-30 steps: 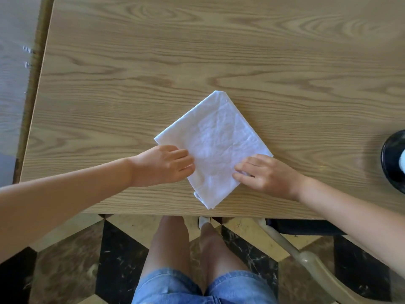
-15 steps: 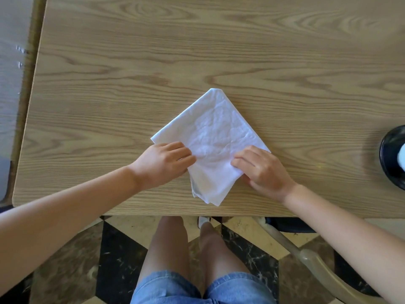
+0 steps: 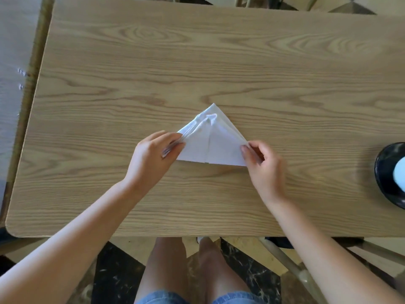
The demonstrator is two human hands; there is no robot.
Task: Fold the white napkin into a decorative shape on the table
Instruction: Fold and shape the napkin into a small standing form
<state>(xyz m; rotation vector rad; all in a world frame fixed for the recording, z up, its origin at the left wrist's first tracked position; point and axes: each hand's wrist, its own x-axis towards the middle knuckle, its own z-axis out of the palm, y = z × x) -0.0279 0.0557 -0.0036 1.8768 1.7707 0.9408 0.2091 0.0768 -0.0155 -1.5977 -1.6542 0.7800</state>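
One white napkin (image 3: pixel 210 141) in a triangle on one table (image 3: pixel 197 62), two hands' fingers (image 3: pixel 175 145) pinching its side corners.

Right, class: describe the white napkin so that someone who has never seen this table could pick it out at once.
Start from the wooden table that fills the view, and look at its near middle, between the person's left hand and right hand. The white napkin lies there, folded into a triangle pointing away from the person. Unlike the round black dish at the right edge, it is flat, white and pointed.

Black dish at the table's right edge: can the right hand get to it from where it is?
Probably yes: bare table lies between the right hand and the black dish, though it must release the napkin first.
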